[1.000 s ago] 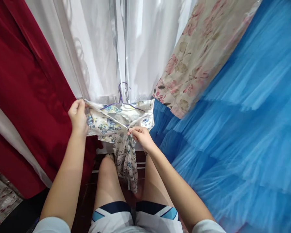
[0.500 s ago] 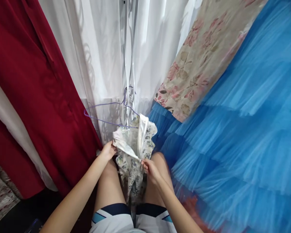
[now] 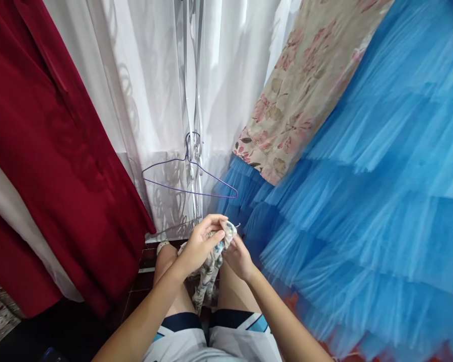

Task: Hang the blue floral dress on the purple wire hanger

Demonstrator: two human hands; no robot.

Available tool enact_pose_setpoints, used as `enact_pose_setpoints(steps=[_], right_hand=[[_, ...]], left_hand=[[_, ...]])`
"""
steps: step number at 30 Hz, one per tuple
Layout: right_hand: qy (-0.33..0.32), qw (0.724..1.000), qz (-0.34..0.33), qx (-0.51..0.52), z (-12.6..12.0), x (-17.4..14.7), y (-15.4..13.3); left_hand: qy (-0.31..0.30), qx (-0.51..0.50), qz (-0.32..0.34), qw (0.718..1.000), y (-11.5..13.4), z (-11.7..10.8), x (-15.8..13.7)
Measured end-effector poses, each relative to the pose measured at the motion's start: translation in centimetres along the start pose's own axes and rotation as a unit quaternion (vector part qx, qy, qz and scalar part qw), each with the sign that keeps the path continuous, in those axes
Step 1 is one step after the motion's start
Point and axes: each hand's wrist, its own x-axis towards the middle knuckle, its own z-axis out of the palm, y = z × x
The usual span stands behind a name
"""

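Bunched between my two hands is a floral garment [image 3: 210,269], pale with blue and green print, hanging down between my thighs. My left hand [image 3: 204,241] pinches its upper part from the left, thumb on the cloth. From the right, my right hand [image 3: 238,255] grips the same gathered top; some of its fingers are hidden behind the cloth. Just above and beyond the hands, a thin purple wire hanger [image 3: 189,192] hangs by its hook from white ribbons [image 3: 192,100], with no garment on it.
White curtains [image 3: 154,75] hang ahead. On the left is a dark red cloth [image 3: 71,151]; on the right, a floral cloth panel [image 3: 279,120] and a tiered blue tulle skirt [image 3: 362,211]. Dark floor tiles [image 3: 136,296] show beside my legs.
The floral garment has come off the purple hanger and is now gathered lower, close to my lap. My hands have moved together, and the hanger hangs freely.
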Motion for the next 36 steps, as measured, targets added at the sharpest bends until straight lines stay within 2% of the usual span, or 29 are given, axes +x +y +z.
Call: enact_pose_setpoints(steps=[3,6,8,10,12,14,16,18,21,25,28,30,33,36], right_hand=[[-0.037,0.998,0.051,0.015,0.5,-1.3,-0.1],[-0.06,0.995,0.085,-0.001,0.0,-2.0,0.3],[-0.064,0.993,0.098,-0.022,-0.6,-1.9,0.1],[-0.118,0.981,0.126,-0.084,-1.0,-1.4,-0.8],[-0.244,0.939,0.161,-0.18,-1.1,-0.5,-2.5],[-0.37,0.873,0.17,-0.27,-0.8,0.4,-4.7],[-0.417,0.83,0.161,-0.334,-0.5,1.1,-7.2],[-0.4,0.825,0.152,-0.368,-0.6,1.6,-9.6],[-0.313,0.859,0.108,-0.391,-2.1,2.2,-12.9],[-0.106,0.937,0.016,-0.334,-6.1,4.4,-16.5],[-0.008,0.957,-0.055,-0.284,-8.0,7.8,-18.1],[0.008,0.959,-0.084,-0.269,-7.9,10.7,-18.3],[-0.011,0.963,-0.08,-0.258,-5.7,15.1,-17.4],[-0.044,0.963,-0.07,-0.255,-2.8,18.0,-16.0]], left_hand=[[0.028,0.035,0.021,0.999,-0.2,-1.0,-0.8],[0.015,0.138,0.043,0.989,-1.1,-2.8,-1.3],[0.002,0.193,0.028,0.981,-2.4,-4.4,-1.2],[-0.005,0.229,-0.005,0.973,-4.3,-5.7,-1.0],[-0.059,0.226,-0.045,0.971,-6.7,-6.4,-0.8],[-0.155,0.16,-0.098,0.97,-9.1,-6.3,-0.8],[-0.231,0.087,-0.15,0.957,-11.0,-5.5,-1.1],[-0.253,0.061,-0.18,0.949,-12.3,-4.6,-1.3],[-0.23,0.063,-0.188,0.953,-13.1,-4.5,-1.2],[-0.127,0.073,-0.169,0.975,-12.4,-6.6,-0.5],[-0.05,0.05,-0.138,0.988,-10.0,-8.2,0.1],[-0.011,0.025,-0.112,0.993,-7.5,-8.8,0.5],[0.062,-0.007,-0.067,0.996,-3.2,-9.3,1.1],[0.104,0.052,-0.043,0.992,0.4,-10.8,1.7]])
